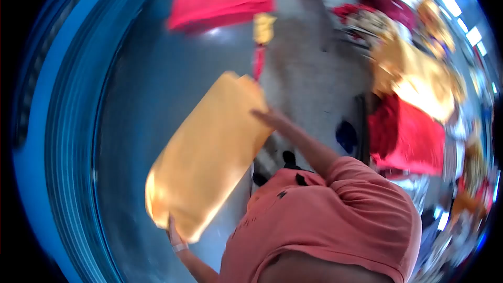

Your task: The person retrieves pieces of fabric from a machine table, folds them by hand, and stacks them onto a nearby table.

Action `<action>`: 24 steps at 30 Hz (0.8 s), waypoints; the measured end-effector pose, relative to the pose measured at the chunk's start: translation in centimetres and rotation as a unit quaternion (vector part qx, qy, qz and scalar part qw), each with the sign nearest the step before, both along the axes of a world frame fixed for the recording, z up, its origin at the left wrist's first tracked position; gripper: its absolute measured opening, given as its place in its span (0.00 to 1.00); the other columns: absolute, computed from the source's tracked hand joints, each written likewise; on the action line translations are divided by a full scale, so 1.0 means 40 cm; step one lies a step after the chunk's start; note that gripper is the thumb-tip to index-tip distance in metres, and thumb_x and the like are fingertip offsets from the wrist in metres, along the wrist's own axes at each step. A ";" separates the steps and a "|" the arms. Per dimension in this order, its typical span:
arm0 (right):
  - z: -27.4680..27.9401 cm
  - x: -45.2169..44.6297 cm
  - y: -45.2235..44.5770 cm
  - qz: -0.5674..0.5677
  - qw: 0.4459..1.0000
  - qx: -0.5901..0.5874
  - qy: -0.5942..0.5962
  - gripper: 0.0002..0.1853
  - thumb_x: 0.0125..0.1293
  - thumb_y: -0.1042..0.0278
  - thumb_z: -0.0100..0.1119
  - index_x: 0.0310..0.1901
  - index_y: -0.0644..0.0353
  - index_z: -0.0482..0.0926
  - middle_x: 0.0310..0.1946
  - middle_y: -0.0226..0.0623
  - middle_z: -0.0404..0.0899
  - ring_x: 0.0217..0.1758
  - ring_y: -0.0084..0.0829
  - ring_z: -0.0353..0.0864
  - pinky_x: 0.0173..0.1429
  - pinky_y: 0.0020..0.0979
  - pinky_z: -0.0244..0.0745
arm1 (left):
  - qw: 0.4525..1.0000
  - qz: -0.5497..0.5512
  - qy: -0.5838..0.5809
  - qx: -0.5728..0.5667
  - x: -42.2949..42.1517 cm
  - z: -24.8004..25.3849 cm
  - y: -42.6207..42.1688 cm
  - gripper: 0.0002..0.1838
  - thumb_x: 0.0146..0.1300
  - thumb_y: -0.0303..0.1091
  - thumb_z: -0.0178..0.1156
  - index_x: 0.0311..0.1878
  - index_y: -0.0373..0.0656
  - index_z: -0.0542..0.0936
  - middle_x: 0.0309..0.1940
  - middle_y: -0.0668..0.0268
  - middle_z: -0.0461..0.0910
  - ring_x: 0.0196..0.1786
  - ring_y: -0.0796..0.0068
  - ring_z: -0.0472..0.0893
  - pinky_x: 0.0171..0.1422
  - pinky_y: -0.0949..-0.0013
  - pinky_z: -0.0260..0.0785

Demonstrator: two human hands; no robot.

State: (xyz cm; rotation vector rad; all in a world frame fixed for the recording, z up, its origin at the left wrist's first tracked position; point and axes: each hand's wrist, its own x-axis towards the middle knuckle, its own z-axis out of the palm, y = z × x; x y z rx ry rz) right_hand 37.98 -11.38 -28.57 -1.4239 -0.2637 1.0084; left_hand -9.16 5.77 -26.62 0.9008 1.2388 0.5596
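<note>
Between both hands, yellow cloth

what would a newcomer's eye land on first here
Most likely the big yellow cloth bundle in the middle of the view, with the left hand at its lower end and the right hand near its upper right edge. Next, the bright red folded cloth at the top of the picture, and the red pile on the right, just below more yellow cloth.

Folded yellow-orange cloth bundle is looking smooth; beneath it, flat blue-grey tabletop is looking glossy.
</note>
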 end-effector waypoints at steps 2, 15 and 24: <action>-0.063 0.021 -0.030 0.012 1.000 0.026 -0.009 0.23 0.58 0.53 0.62 0.51 0.58 0.75 0.42 0.28 0.78 0.41 0.21 0.77 0.45 0.26 0.72 | 0.999 -0.031 0.016 -0.005 0.052 0.020 -0.013 0.30 0.59 0.47 0.56 0.60 0.38 0.67 0.55 0.57 0.72 0.54 0.61 0.74 0.55 0.60 0.71; 0.138 0.173 -0.676 -0.353 0.926 0.113 -0.066 0.11 0.58 0.66 0.63 0.41 0.62 0.81 0.30 0.27 0.80 0.32 0.17 0.77 0.37 0.22 0.72 | 0.952 -0.267 -0.147 0.021 0.719 0.298 -0.358 0.32 0.56 0.41 0.55 0.62 0.36 0.62 0.58 0.53 0.67 0.55 0.54 0.72 0.57 0.54 0.69; 0.653 0.375 -1.353 -0.512 0.733 0.043 -0.446 0.12 0.57 0.64 0.64 0.39 0.61 0.81 0.31 0.29 0.82 0.27 0.16 0.78 0.31 0.19 0.71 | 0.862 -0.383 -0.332 0.012 1.337 0.388 -0.666 0.32 0.52 0.40 0.56 0.60 0.36 0.63 0.57 0.49 0.66 0.57 0.54 0.69 0.57 0.51 0.68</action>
